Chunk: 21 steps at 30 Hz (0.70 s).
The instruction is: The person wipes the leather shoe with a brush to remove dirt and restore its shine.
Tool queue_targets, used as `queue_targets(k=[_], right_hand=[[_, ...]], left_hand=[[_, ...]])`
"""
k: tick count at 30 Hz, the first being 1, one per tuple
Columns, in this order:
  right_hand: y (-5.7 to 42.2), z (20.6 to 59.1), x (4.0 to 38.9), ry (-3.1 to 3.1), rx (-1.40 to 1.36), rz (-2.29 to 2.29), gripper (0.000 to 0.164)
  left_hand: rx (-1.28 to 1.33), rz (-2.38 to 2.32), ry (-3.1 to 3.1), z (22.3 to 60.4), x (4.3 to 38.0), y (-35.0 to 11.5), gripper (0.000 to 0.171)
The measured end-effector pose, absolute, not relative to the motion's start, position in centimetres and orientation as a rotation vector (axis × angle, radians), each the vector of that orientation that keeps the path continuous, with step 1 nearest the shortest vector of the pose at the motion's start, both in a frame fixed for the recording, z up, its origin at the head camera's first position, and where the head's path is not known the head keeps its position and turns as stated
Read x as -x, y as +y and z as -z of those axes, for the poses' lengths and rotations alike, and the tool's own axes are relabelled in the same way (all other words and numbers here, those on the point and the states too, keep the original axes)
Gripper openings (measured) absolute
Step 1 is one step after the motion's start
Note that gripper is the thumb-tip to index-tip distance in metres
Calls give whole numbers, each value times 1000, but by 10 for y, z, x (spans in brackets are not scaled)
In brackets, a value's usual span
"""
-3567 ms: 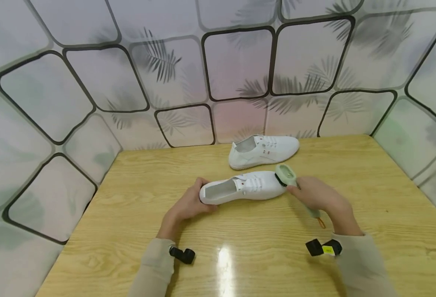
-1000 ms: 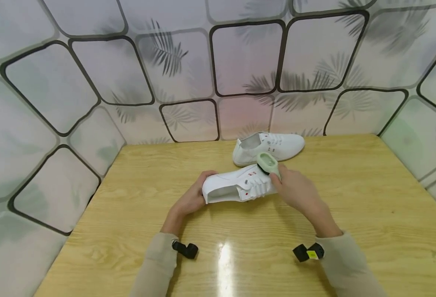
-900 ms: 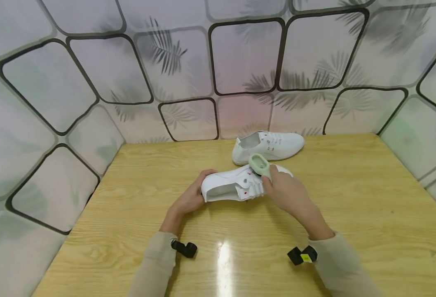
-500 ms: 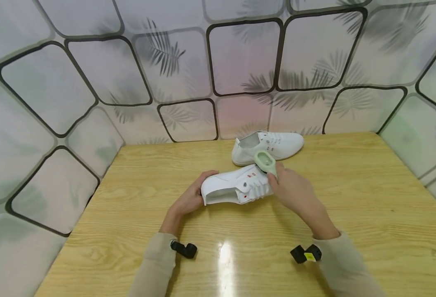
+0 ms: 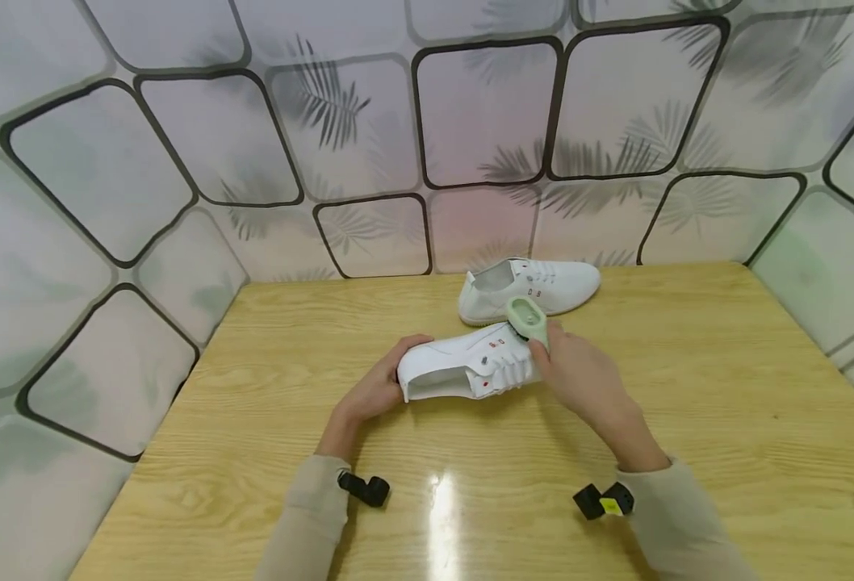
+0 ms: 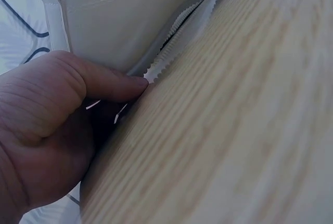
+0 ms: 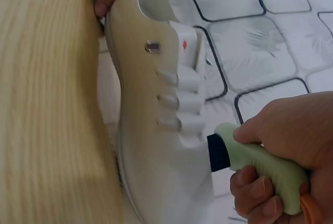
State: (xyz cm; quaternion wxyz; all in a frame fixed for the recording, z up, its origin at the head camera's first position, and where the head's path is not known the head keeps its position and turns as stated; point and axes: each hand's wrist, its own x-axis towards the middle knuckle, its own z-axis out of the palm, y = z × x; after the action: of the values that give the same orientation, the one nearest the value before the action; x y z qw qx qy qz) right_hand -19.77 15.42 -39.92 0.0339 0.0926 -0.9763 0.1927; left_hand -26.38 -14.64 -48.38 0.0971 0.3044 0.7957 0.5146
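A white lace-up shoe point(image 5: 434, 363) is tilted toward me, its opening and laces facing the near side. My left hand point(image 5: 378, 386) grips its heel; in the left wrist view the thumb point(image 6: 112, 84) lies along the sole's edge beneath the heel. My right hand point(image 5: 579, 375) grips a pale green brush point(image 5: 526, 317) by its handle. In the right wrist view the brush's dark bristles point(image 7: 217, 152) meet the shoe's upper just past the laces. The toe is partly hidden behind my right hand in the head view.
A second white shoe point(image 5: 565, 284) lies behind on the wooden table point(image 5: 267, 468), close to the patterned wall covering point(image 5: 369, 129) and pointing right. An orange cord point(image 7: 310, 209) hangs at the brush handle's end.
Since the oldest frame, the shoe has rolled toward me and the brush has moved from the toe back toward the laces. Within the last second the brush shifted left over the laces, then right again.
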Motion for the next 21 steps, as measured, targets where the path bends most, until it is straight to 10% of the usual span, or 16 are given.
queue_targets(k=[21], right_hand=[[145,403,197,-3003,-454,-637,54]], left_hand=[[-860,-1501,2375,486,262,-146,79]])
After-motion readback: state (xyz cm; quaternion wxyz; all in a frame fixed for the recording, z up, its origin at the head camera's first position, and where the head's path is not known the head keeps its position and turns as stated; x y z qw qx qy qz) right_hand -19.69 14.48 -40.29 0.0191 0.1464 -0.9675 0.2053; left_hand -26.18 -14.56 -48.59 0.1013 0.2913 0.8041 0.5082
